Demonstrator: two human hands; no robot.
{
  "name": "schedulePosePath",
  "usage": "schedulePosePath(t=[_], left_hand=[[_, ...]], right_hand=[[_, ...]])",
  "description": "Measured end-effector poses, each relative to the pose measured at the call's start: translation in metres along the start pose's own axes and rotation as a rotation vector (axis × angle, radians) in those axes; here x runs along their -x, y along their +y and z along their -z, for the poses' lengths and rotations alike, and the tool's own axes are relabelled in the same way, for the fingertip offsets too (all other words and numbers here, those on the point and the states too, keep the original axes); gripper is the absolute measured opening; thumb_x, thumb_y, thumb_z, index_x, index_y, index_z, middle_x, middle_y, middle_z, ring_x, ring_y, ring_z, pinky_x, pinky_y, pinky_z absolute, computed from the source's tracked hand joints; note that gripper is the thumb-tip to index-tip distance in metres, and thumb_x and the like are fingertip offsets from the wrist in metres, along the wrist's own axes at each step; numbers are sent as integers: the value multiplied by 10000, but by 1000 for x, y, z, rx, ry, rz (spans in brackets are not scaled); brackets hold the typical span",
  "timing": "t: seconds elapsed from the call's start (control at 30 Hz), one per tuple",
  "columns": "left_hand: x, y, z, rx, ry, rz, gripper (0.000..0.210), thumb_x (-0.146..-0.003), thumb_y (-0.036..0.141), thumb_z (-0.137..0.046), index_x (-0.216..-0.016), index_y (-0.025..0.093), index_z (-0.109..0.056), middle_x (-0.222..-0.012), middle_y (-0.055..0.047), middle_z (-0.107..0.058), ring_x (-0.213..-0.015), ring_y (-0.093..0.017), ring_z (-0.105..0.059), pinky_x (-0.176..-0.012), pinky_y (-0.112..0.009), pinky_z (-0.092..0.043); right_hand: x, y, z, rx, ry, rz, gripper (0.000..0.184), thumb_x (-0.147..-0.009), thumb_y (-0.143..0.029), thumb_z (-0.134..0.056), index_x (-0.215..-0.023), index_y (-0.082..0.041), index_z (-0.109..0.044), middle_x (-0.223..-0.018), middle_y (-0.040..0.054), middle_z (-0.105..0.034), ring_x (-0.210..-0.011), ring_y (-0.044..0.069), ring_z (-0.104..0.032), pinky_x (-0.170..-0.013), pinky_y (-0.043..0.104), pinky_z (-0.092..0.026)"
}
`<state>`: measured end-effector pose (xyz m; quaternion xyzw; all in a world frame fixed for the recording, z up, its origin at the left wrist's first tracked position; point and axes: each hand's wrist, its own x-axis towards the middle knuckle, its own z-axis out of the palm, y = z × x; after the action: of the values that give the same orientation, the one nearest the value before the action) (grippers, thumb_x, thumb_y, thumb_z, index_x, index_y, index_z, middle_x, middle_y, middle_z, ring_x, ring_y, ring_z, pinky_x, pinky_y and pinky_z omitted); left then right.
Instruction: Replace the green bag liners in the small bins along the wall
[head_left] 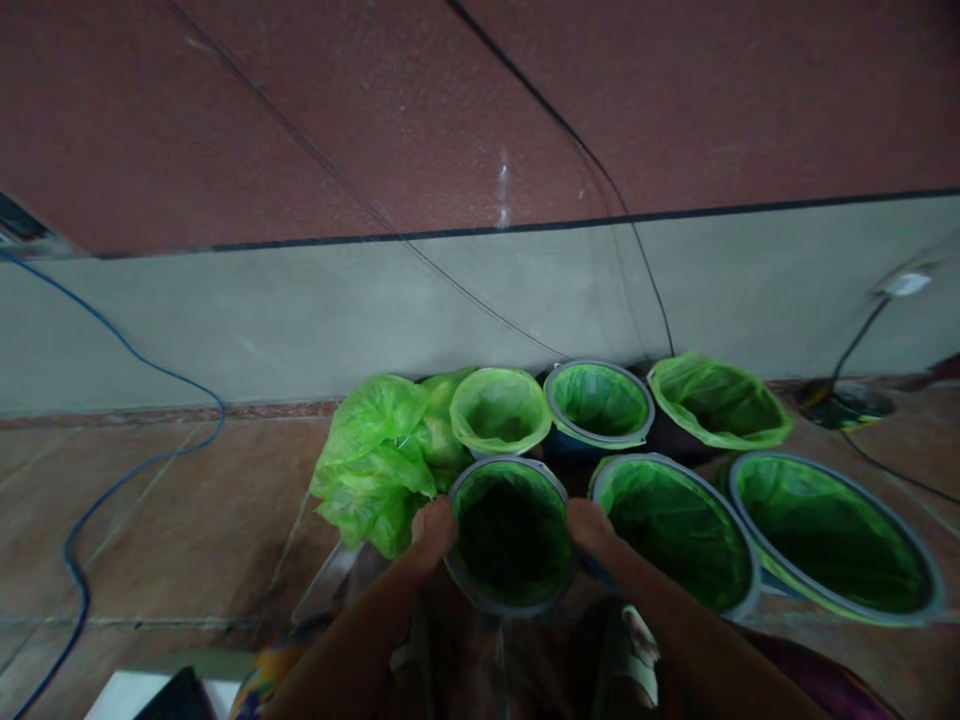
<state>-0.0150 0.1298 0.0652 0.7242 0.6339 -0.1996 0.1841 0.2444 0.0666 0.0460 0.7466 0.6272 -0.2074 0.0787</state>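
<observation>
Between my two hands stands a round bin [508, 607] with a grey ring rim and a green bag lining its inside; the bottom is dark. My left hand [433, 530] is closed on the left side of the rim. Across from it, my right hand [590, 525] grips the right side, with its fingers partly hidden. Close beyond my left hand lies a crumpled heap of bright green plastic bags [375, 450]. Just right of my right hand is another green-lined bin [739, 540].
Along the wall stand a pale lined bin [501, 450], a blue lined bin [600, 440] and a wide lined bin [720, 440]. Another ringed bin [847, 485] is at the right. A blue hose [135, 470] curves over the tiled floor at left. Dark cables [622, 200] hang down the wall.
</observation>
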Motion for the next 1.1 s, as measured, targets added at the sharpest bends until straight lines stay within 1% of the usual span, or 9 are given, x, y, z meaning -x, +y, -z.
schedulePosePath(t=[0.07,0.17,0.33,0.5,0.6,0.7,0.8,0.93,1.1], left_hand=[[-2,5,2,12,6,1,319,-915,156,-421,-1169,101,-606,-1125,-166,-690,-1092,-244,-656,-886,-315,-509],[-1,11,5,6,-20,1,319,-913,164,-439,-1173,95,-609,-1133,-174,-687,-1093,-251,-656,-892,-324,-515],[3,12,6,3,-56,-63,311,-923,201,-432,-1130,140,-656,-1163,-130,-689,-1127,-231,-638,-916,-292,-496],[3,13,4,20,-111,-97,320,-933,251,-429,-1086,132,-683,-1129,-128,-706,-1093,-227,-655,-851,-254,-496],[1,14,4,7,-117,-110,330,-932,253,-425,-1103,130,-680,-1108,-131,-711,-1078,-225,-664,-839,-246,-496],[-1,14,2,-4,-117,-99,333,-917,237,-438,-1132,124,-665,-1128,-140,-706,-1091,-224,-660,-853,-250,-498],[-2,13,1,-9,-108,-91,344,-917,281,-456,-1144,113,-653,-1169,-155,-692,-1123,-243,-647,-889,-278,-499],[0,14,-2,-20,-100,-91,392,-925,347,-473,-1183,87,-613,-1207,-175,-672,-1154,-258,-632,-913,-296,-496],[1,16,-6,-26,-95,-69,388,-928,333,-479,-1199,78,-585,-1226,-182,-662,-1158,-242,-630,-914,-282,-487]], right_hand=[[-1,2,4,14,-27,-50,272,-867,-106,-488,-915,-105,-756,-943,185,-746,-923,246,-708,-757,269,-501],[-2,2,11,22,-47,-102,299,-883,-79,-458,-981,-96,-739,-978,195,-737,-958,249,-705,-771,276,-503],[-1,2,21,8,-43,-165,337,-889,-19,-415,-1106,-40,-672,-1058,231,-708,-1015,251,-695,-797,280,-500],[7,-10,31,-28,-30,-184,392,-900,-4,-344,-1189,7,-609,-1040,245,-708,-1015,258,-696,-806,307,-506],[17,-24,39,-39,10,-123,399,-901,-22,-344,-1203,-22,-605,-1071,236,-702,-1024,264,-689,-819,331,-507],[31,-38,43,-54,24,-18,340,-921,-114,-404,-1171,-74,-631,-1093,196,-704,-1027,271,-678,-845,353,-505],[45,-48,39,-59,19,70,324,-911,-163,-446,-1160,-94,-642,-1111,166,-699,-1053,263,-657,-882,348,-496],[60,-57,33,-71,5,195,344,-897,-184,-456,-1173,-100,-642,-1162,165,-677,-1070,259,-636,-907,347,-488],[65,-58,41,-109,-23,219,313,-887,-204,-476,-1125,-116,-659,-1145,148,-688,-1055,251,-641,-901,332,-484]])
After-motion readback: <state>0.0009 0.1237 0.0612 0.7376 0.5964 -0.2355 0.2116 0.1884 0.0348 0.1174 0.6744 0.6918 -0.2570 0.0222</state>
